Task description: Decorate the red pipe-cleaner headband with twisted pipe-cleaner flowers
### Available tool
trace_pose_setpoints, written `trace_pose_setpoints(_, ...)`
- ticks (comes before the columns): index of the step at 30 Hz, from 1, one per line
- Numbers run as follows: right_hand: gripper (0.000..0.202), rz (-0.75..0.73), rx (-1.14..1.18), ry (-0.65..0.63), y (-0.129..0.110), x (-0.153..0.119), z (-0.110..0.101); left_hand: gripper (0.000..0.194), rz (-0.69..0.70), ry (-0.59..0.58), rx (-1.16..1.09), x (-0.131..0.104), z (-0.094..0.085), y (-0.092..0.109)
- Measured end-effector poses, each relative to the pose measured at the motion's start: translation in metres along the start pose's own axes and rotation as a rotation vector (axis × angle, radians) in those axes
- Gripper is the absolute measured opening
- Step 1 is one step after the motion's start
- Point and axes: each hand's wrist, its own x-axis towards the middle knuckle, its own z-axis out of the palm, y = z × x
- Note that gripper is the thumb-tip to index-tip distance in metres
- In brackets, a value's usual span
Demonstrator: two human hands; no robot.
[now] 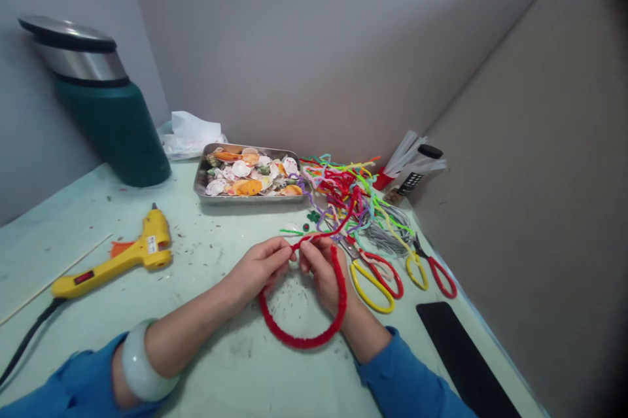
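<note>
A red pipe cleaner (304, 342) curves into a large loop above the table, with a thinner red length running up toward the heap behind. My left hand (262, 269) pinches it between thumb and fingertips at the top of the loop. Close beside it, my right hand (321, 269) pinches the same red strand, and one end of the loop passes over the back of this hand. The fingertips of both hands nearly meet. Just behind them lies a tangled heap of coloured pipe cleaners (343, 186). Scissors with yellow and red handles (375, 280) rest right of my right hand.
A metal tray (245, 201) of seashells stands at the back. On the left are a yellow glue gun (115, 261), a thin stick (59, 277) and a large teal bottle (115, 130). More scissors (434, 267), a black phone-like slab (464, 356) and glue sticks (405, 153) are right.
</note>
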Motion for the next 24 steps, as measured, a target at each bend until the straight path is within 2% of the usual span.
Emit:
trace_pose_setpoints(8, 0.016, -0.014, -0.004, -0.024, -0.0015, -0.0004, 0.0018, 0.021, 0.139, 0.076, 0.161, -0.002, -0.003, -0.0021)
trace_pose_setpoints(15, 0.019, -0.03, -0.021, -0.042, 0.0003, 0.0, -0.0006, 0.024, 0.045, 0.04, 0.027, -0.0026, 0.0005, 0.0024)
trace_pose_setpoints(24, 0.019, -0.008, -0.08, 0.017, -0.0083, -0.001, 0.0046, 0.028, -0.02, 0.026, -0.038, -0.0021, 0.0007, 0.004)
